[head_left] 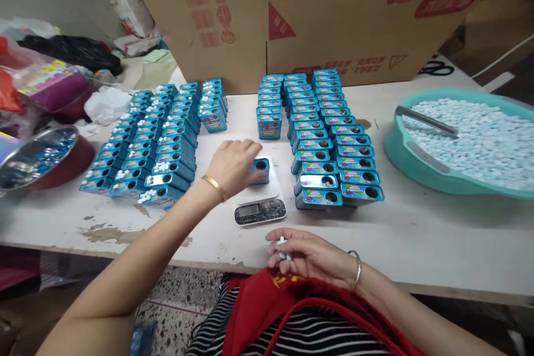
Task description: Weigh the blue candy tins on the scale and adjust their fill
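My left hand point(234, 168) reaches over a small white kitchen scale point(261, 208). Its thumb and fingers are around a blue tin point(262, 166) with a round dark opening on top, standing on the scale's plate. Part of the tin is hidden by the hand. In front of the scale, close to my body, my right hand point(302, 253) is turned palm up with curled fingers. Several white candies point(283, 249) are held in those fingers.
Blue tins point(317, 122) stand in rows right of the scale; more tins point(162, 144), many topped with white candies, stand left. A teal basin point(396, 153) of candies holds a metal scoop point(428, 121). A metal bowl point(69, 164) holds blue pieces. A cardboard box point(246, 16) stands behind.
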Demonstrator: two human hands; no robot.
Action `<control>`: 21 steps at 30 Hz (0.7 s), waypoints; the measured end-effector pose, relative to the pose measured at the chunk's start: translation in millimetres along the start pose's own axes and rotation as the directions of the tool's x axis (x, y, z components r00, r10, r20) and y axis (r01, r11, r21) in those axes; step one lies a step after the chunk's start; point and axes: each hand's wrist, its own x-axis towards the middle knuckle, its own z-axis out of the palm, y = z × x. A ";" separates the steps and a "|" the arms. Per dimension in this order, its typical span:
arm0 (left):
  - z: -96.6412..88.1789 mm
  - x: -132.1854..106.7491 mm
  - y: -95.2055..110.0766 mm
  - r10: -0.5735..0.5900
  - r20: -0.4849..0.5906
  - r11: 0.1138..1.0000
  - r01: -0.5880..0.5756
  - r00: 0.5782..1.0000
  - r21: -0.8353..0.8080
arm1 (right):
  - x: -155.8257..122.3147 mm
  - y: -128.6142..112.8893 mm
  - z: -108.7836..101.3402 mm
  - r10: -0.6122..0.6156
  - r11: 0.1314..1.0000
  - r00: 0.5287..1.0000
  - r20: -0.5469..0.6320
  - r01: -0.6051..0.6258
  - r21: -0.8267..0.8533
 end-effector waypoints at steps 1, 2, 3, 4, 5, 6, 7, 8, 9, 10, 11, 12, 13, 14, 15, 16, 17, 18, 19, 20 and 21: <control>-0.7 -8.2 -6.6 -0.052 -0.075 0.996 0.046 0.996 -0.078 | -3.9 -1.9 -0.9 0.000 1.000 1.000 -0.007 0.000 -0.013; 1.3 -18.2 -13.8 -0.118 -0.140 0.982 0.094 0.983 -0.166 | -7.8 -3.7 -2.5 -0.001 0.999 1.000 -0.021 0.000 -0.033; 6.6 -29.8 -21.2 -0.191 -0.187 0.956 0.139 0.964 -0.258 | -11.5 -5.3 -4.5 0.000 0.998 0.999 -0.038 -0.002 -0.060; 15.6 -43.1 -28.2 -0.265 -0.209 0.920 0.182 0.941 -0.346 | -14.8 -7.0 -6.8 -0.001 0.996 0.998 -0.056 -0.005 -0.094; 28.2 -57.8 -34.0 -0.335 -0.209 0.879 0.225 0.919 -0.420 | -17.7 -9.0 -9.2 -0.005 0.991 0.997 -0.075 -0.005 -0.130; 43.8 -73.7 -38.0 -0.398 -0.192 0.838 0.270 0.897 -0.474 | -20.0 -11.7 -11.3 -0.014 0.986 0.995 -0.094 -0.002 -0.166; 61.5 -90.4 -39.7 -0.452 -0.165 0.801 0.317 0.877 -0.508 | -21.9 -15.3 -12.9 -0.028 0.979 0.993 -0.114 0.004 -0.202; 80.0 -107.2 -38.7 -0.499 -0.137 0.770 0.365 0.856 -0.524 | -23.1 -20.0 -13.7 -0.046 0.971 0.990 -0.133 0.013 -0.239; 98.5 -123.2 -35.3 -0.536 -0.113 0.746 0.408 0.836 -0.526 | -23.6 -26.0 -13.6 -0.068 0.960 0.986 -0.149 0.024 -0.280; 115.8 -137.9 -29.8 -0.566 -0.094 0.727 0.442 0.819 -0.526 | -23.5 -33.2 -12.5 -0.094 0.944 0.983 -0.159 0.038 -0.327; 131.2 -150.4 -22.7 -0.586 -0.088 0.717 0.464 0.806 -0.520 | -22.5 -41.6 -10.5 -0.123 0.922 0.979 -0.160 0.054 -0.384; 144.2 -160.5 -14.8 -0.593 -0.104 0.722 0.471 0.798 -0.507 | -20.6 -51.0 -7.6 -0.157 0.891 0.976 -0.153 0.073 -0.448; 154.5 -167.9 -6.9 -0.590 -0.122 0.735 0.468 0.798 -0.490 | -17.8 -61.0 -4.1 -0.196 0.852 0.970 -0.141 0.097 -0.515; 162.1 -172.8 0.3 -0.584 -0.146 0.751 0.463 0.798 -0.470 | -14.2 -71.3 0.0 -0.246 0.805 0.961 -0.126 0.131 -0.579; 167.3 -175.5 6.2 -0.579 -0.170 0.765 0.459 0.797 -0.453 | -9.6 -81.5 4.3 -0.307 0.749 0.946 -0.108 0.170 -0.640; 170.4 -176.6 10.4 -0.579 -0.191 0.772 0.458 0.793 -0.440 | -4.3 -91.2 8.7 -0.373 0.687 0.924 -0.088 0.211 -0.695; 172.0 -176.7 12.8 -0.584 -0.206 0.774 0.462 0.785 -0.434 | 1.5 -100.4 13.1 -0.434 0.621 0.898 -0.066 0.246 -0.744; 172.5 -176.1 13.6 -0.592 -0.219 0.771 0.467 0.776 -0.432 | 7.6 -108.6 17.3 -0.483 0.553 0.875 -0.041 0.268 -0.789; 172.5 -175.4 13.0 -0.598 -0.226 0.769 0.471 0.769 -0.432 | 13.9 -116.0 21.3 -0.519 0.481 0.855 -0.016 0.276 -0.832; 172.2 -174.8 11.7 -0.602 -0.229 0.767 0.475 0.765 -0.432 | 20.0 -122.5 25.0 -0.542 0.406 0.840 0.007 0.269 -0.874; 171.9 -174.4 10.0 -0.603 -0.230 0.767 0.476 0.764 -0.430 | 25.7 -128.2 28.3 -0.557 0.325 0.830 0.028 0.249 -0.912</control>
